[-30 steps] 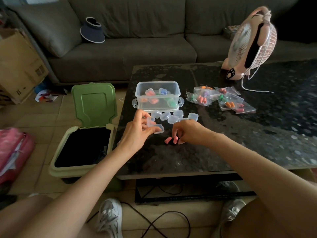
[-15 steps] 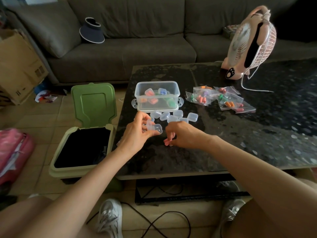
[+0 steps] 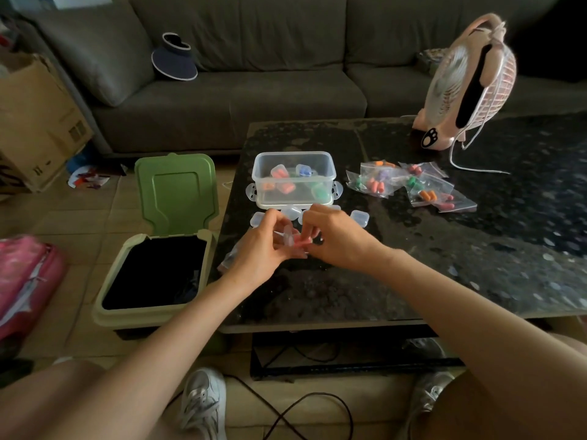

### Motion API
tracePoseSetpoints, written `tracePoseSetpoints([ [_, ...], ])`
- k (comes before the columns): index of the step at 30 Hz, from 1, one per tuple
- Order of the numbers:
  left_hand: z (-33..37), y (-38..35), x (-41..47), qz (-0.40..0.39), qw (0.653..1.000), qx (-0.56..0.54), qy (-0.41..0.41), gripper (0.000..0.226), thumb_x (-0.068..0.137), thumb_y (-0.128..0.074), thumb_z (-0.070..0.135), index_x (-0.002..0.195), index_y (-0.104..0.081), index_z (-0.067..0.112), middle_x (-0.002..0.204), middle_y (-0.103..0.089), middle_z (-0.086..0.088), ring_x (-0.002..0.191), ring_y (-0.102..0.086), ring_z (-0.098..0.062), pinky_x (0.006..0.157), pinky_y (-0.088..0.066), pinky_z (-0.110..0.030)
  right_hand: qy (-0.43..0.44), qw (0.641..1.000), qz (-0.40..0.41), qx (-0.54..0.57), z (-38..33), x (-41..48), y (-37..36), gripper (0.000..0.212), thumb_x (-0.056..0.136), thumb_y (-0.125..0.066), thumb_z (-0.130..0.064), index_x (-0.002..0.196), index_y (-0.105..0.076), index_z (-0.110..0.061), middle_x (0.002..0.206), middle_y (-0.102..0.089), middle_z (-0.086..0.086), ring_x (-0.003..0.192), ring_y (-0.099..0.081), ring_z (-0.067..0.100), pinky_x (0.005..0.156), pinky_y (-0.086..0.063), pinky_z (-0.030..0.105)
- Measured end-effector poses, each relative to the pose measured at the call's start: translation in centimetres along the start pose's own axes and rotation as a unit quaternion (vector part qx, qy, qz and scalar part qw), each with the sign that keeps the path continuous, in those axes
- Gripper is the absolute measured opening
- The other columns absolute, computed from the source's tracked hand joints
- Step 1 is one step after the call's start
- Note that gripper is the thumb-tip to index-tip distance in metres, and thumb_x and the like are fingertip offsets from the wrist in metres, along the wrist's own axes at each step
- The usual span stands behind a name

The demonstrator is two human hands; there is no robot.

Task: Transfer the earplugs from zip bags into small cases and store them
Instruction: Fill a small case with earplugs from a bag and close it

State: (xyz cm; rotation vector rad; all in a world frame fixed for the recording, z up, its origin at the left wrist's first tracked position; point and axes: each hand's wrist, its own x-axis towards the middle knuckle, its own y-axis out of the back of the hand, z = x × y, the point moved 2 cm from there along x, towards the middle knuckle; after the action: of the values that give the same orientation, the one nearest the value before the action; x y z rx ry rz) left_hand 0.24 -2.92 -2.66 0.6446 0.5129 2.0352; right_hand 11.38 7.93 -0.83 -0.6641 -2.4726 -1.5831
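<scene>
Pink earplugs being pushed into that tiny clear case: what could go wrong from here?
The right hand pinches the pink earplugs at the small case held by the left hand, above the table. One could slip out and bounce; the open bin sits just beside that table edge, so it might end up there or on the floor. The hands also work right in front of the loose empty cases, which could get knocked about.

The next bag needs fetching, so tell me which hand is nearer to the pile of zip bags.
Right. The right hand is left of the zip bags and closer to the person. The left hand lies farther left, on the right hand's far side.
</scene>
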Motion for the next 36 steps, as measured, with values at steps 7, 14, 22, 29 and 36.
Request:
tracePoseSetpoints([
  [7,0.2,-0.2,0.1,0.01,1.0,-0.003,-0.003,0.046,0.072,-0.079,0.023,0.104,-0.046,0.015,0.1,-0.07,-0.002,0.09,-0.068,-0.015,0.082,-0.055,-0.033,-0.023,0.999,-0.017,-0.035,0.4,0.1,0.0,0.011,0.079,-0.071,-0.014,0.088,-0.069,-0.01,0.095,-0.057,0.007,0.079,-0.059,0.024,0.07,-0.053,0.044],
  [14,-0.2,0.0,0.1,0.022,0.999,-0.022,-0.008,0.05,0.071,-0.08,0.024,0.107,-0.047,0.011,0.104,-0.068,-0.004,0.092,-0.069,-0.015,0.082,-0.055,-0.028,-0.103,0.995,-0.008,0.012,0.0,0.2,0.8,0.02,0.083,-0.07,-0.024,0.097,-0.06,-0.014,0.098,-0.06,0.003,0.081,-0.06,0.017,0.074,-0.055,0.035],
  [22,-0.1,0.2,0.2,0.031,0.998,0.011,-0.057,0.041,0.071,-0.08,0.022,0.102,-0.057,0.01,0.1,-0.063,0.0,0.086,-0.06,-0.009,0.068,-0.047,-0.014,-0.317,0.837,-0.102,0.435,-1.1,0.1,0.7,0.031,0.094,-0.056,-0.027,0.112,-0.053,-0.002,0.077,-0.067,0.016,0.066,-0.069,0.025,0.068,-0.06,0.038],
  [29,0.5,0.4,0.2,0.049,0.992,0.072,-0.086,0.053,0.069,-0.08,0.027,0.116,-0.06,0.01,0.121,-0.046,-0.004,0.094,-0.054,-0.011,0.071,-0.05,-0.02,-0.325,0.831,-0.069,0.446,-1.1,0.2,0.8,0.038,0.084,-0.069,-0.008,0.118,-0.053,-0.004,0.07,-0.068,0.011,0.056,-0.067,0.016,0.055,-0.055,0.025],
  [36,-0.1,1.2,0.4,0.075,0.995,0.057,-0.018,0.039,0.08,-0.072,0.028,0.112,-0.056,0.011,0.106,-0.058,0.004,0.078,-0.058,-0.003,0.062,-0.044,-0.009,-0.33,0.83,-0.018,0.449,-0.1,1.2,1.0,0.027,0.082,-0.066,0.0,0.108,-0.058,-0.003,0.069,-0.071,0.014,0.062,-0.07,0.023,0.06,-0.059,0.031],
])
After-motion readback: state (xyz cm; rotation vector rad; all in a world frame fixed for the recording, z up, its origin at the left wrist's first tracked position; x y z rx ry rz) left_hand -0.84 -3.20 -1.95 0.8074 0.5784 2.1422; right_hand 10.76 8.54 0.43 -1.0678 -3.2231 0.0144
